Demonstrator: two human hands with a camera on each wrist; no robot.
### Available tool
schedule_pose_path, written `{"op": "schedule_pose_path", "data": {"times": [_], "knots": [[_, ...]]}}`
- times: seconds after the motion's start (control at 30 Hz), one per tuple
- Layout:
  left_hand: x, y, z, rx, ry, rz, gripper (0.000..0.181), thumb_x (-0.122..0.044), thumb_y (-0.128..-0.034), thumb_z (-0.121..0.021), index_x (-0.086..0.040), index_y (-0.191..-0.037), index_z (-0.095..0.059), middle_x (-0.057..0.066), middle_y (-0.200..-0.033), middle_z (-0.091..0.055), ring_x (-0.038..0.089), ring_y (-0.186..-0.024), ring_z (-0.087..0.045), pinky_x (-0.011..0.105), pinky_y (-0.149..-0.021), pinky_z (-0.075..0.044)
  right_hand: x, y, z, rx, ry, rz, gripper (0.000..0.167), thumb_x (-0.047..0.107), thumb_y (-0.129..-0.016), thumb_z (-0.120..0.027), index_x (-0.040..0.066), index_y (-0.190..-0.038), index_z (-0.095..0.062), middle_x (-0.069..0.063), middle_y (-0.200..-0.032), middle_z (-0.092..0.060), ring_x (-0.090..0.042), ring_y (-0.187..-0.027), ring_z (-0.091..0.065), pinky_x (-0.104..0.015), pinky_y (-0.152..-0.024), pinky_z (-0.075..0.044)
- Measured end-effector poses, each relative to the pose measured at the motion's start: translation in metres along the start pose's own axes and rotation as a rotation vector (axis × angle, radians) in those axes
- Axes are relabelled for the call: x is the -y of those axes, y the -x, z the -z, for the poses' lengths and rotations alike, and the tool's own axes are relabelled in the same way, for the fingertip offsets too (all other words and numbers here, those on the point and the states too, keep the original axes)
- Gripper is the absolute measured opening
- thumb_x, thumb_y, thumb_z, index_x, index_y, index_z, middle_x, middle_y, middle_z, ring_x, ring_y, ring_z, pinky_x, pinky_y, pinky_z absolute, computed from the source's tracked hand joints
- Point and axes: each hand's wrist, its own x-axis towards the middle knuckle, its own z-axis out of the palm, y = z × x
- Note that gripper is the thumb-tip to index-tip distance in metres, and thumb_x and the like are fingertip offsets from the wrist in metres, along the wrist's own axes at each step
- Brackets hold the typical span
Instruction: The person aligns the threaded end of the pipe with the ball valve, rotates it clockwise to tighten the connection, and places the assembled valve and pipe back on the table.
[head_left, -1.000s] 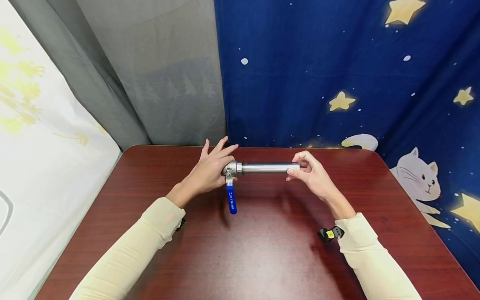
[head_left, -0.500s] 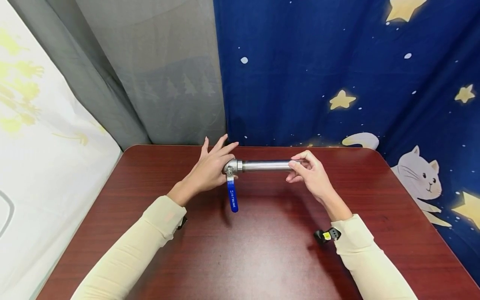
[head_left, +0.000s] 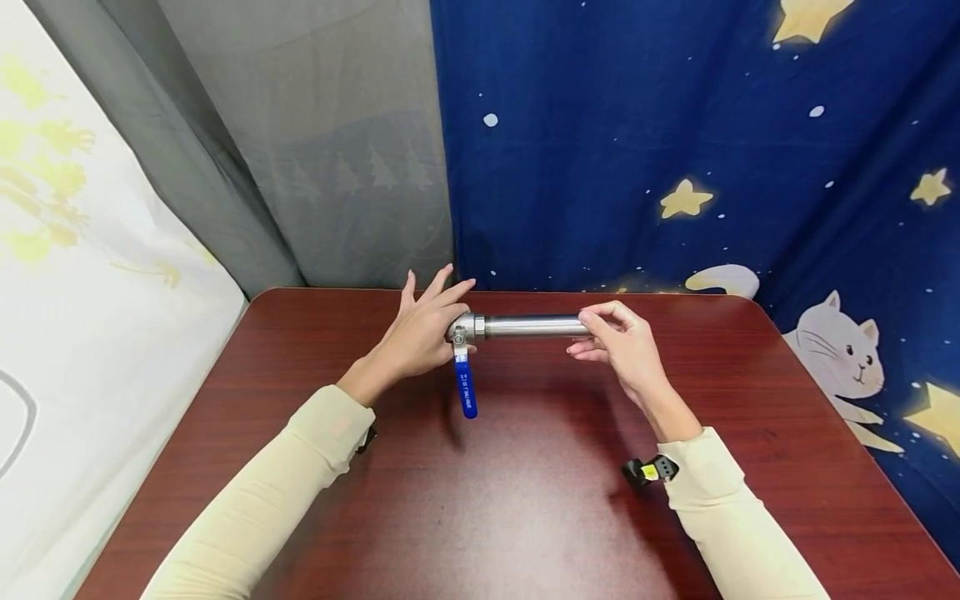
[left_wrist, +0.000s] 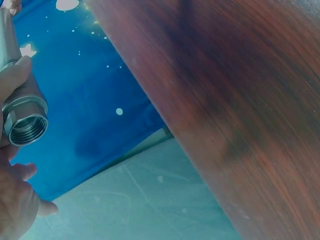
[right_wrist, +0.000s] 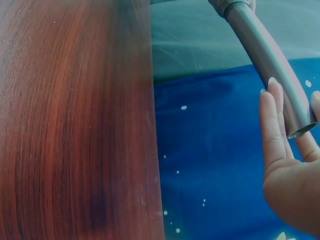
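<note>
Silvery pipe [head_left: 532, 326] looked stiff and slick, best held at both ends: left grip [head_left: 422, 335] pinched valve [head_left: 463, 326], right grip [head_left: 632, 348] pinched pipe.

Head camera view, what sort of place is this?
Probably a curtained-off workspace: a brown table, a gray curtain and a blue curtain behind it, and a metal pipe held up.

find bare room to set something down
Bare table lies between left sleeve and right sleeve, nearer than the handle, and outside each sleeve toward the sides. Crowded: the far middle, with left hand, valve, pipe and right hand.
</note>
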Motion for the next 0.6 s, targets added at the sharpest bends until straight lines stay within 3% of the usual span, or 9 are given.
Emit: {"op": "schedule_pose_path", "data": {"times": [0.17, 0.37, 0.6], "knots": [[-0.0009, -0.0001, 0.0019, 0.0, -0.013, 0.003, 0.035, -0.032, -0.0699, -0.086, -0.013, -0.092, -0.068, 0.006, -0.147, -0.048, 0.033, -0.146, -0.023, 0.077, -0.105, -0.007, 0.0055, 0.003, 0.0016, 0.067, -0.052, -0.02, 0.032, 0.011, -0.093, -0.065, -0.008, -0.116, -0.055, -0.01, -0.088, -0.069, -0.025, -0.071, -0.073, -0.039, -0.068, -0.058], [-0.0008, -0.0006, 0.0028, 0.002, -0.018, 0.006, 0.034, -0.03, -0.0698, -0.086, -0.013, -0.093, -0.068, 0.006, -0.147, -0.049, 0.033, -0.146, -0.023, 0.076, -0.105, -0.006, 0.0076, 0.0051, 0.0064, 0.181, -0.109, 0.019, 0.034, -0.008, -0.091, -0.054, -0.004, -0.125, -0.052, -0.013, -0.088, -0.07, -0.03, -0.076, -0.073, -0.042, -0.073, -0.057], [-0.0005, -0.0006, 0.0031, 0.008, -0.018, 0.001, 0.035, -0.029, -0.0687, -0.087, -0.013, -0.093, -0.068, 0.006, -0.146, -0.049, 0.033, -0.147, -0.023, 0.076, -0.105, -0.007, 0.0079, 0.0059, 0.0085, 0.198, -0.073, -0.003, 0.031, -0.004, -0.093, -0.055, -0.007, -0.123, -0.046, -0.015, -0.083, -0.071, -0.029, -0.072, -0.073, -0.042, -0.072, -0.058]]}}
